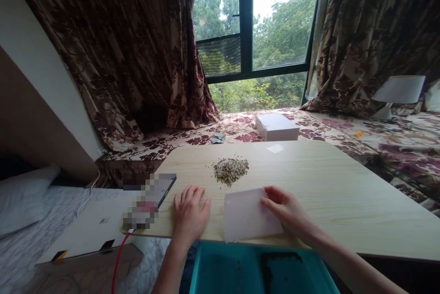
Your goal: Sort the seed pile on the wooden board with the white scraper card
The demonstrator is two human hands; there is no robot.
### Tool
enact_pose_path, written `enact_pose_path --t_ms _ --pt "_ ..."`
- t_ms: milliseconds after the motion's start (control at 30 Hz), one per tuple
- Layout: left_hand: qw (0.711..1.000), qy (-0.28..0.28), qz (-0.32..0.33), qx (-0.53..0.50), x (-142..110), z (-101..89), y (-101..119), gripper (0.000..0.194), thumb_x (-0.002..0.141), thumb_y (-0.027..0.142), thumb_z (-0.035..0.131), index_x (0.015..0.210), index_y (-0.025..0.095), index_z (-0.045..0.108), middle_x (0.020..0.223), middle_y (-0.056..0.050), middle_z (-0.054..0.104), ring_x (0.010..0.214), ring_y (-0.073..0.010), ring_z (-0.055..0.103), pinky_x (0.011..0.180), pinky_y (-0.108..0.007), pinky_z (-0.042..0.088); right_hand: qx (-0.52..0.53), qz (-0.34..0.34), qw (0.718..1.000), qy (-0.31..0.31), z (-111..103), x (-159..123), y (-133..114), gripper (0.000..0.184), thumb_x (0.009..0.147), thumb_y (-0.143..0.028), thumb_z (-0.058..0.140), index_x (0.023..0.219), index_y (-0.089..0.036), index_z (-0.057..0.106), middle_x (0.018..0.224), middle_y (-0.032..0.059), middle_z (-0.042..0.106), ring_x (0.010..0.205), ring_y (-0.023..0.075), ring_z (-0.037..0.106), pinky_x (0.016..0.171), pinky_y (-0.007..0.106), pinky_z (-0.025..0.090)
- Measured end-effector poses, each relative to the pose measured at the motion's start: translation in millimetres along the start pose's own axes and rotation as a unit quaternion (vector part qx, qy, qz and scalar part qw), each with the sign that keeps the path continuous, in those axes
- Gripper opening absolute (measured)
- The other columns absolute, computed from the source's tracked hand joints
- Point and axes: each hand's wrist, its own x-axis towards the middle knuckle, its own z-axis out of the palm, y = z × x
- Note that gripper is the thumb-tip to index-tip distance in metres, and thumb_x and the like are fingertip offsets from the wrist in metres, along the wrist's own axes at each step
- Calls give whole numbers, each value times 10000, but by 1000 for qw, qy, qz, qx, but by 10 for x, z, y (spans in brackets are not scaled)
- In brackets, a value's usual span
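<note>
My left hand (189,214) lies flat, palm down, on the pale wooden table (326,184), fingers stretched out and holding nothing. My right hand (287,211) pinches the right edge of a white plastic scraper card (249,214) that rests on the table near its front edge. A small heap of greenish-brown seeds or grains (230,169) sits on the table just beyond both hands. Below the table's front edge is a teal tray (223,271) with two compartments; the right compartment holds dark material.
A phone (151,200) lies at the table's left end with a red cable (118,262) hanging down. A white box (277,127) and a small wrapper (217,138) rest on the floral window seat. A white lamp (398,92) stands at right. Bedding and a pillow (24,198) lie left.
</note>
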Motion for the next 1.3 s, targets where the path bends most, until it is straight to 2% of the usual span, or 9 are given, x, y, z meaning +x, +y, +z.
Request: enact_pose_path --t_ms 100,167,333,433,567,733,833,1000,1300 --pt "1000 -5 -3 -3 1 -9 2 278 852 310 452 1068 247 615 1212 -76 598 1205 -238 443 1068 -499 220 7 12 999 -37 49 -89 -32 218 658 -379 632 782 -201 620 720 42 682 664 192 628 527 273 480" --pt "1000 -7 -2 -2 2 -11 0 281 858 321 441 1067 248 614 1217 -75 596 1205 -238 444 1067 -504 220 17 8 999 -28 18 -75 -71 255 653 -410 646 799 -203 617 710 37 675 652 190 627 518 276 487" --pt "1000 -3 1 2 3 2 -5 286 860 321 434 1071 242 610 1214 -74 597 1209 -247 446 1057 -519 237 41 -46 992 114 -229 208 -116 293 636 -372 664 853 -182 613 767 59 687 704 194 643 563 286 528" --pt "1000 1 4 4 2 16 -9 283 857 321 440 1069 244 610 1211 -75 600 1209 -251 449 1056 -521 242 29 -48 983 178 -351 395 -82 250 640 -320 651 841 -178 605 773 65 693 672 188 643 555 295 538" --pt "1000 2 4 2 3 21 -13 285 857 319 437 1071 247 612 1211 -72 598 1209 -253 449 1061 -525 237 0 -45 976 212 -392 522 -21 184 658 -263 620 825 -188 600 772 61 698 669 189 651 549 300 549" --pt "1000 -1 2 -1 2 12 -10 285 855 320 441 1069 246 613 1205 -72 596 1212 -261 445 1058 -534 245 -25 -46 973 226 -365 598 62 179 669 -258 607 834 -188 604 819 79 710 730 213 669 570 305 556" --pt "1000 2 2 0 3 17 -12 280 853 316 449 1065 244 617 1202 -76 597 1208 -259 449 1059 -534 244 -14 -47 977 210 -328 609 105 190 654 -263 616 826 -184 608 845 88 709 770 228 669 570 305 551" --pt "1000 9 7 5 6 36 -22 271 847 305 466 1057 246 626 1190 -76 603 1187 -251 464 1063 -523 249 10 -28 989 143 -198 474 67 194 642 -281 625 812 -187 614 801 63 703 719 206 652 544 284 520" --pt "1000 4 12 6 9 17 -17 267 854 318 458 1054 244 619 1192 -64 605 1193 -241 462 1053 -508 260 38 -14 998 -42 180 -66 -36 174 678 -326 643 760 -179 599 715 26 680 656 160 621 526 243 464"
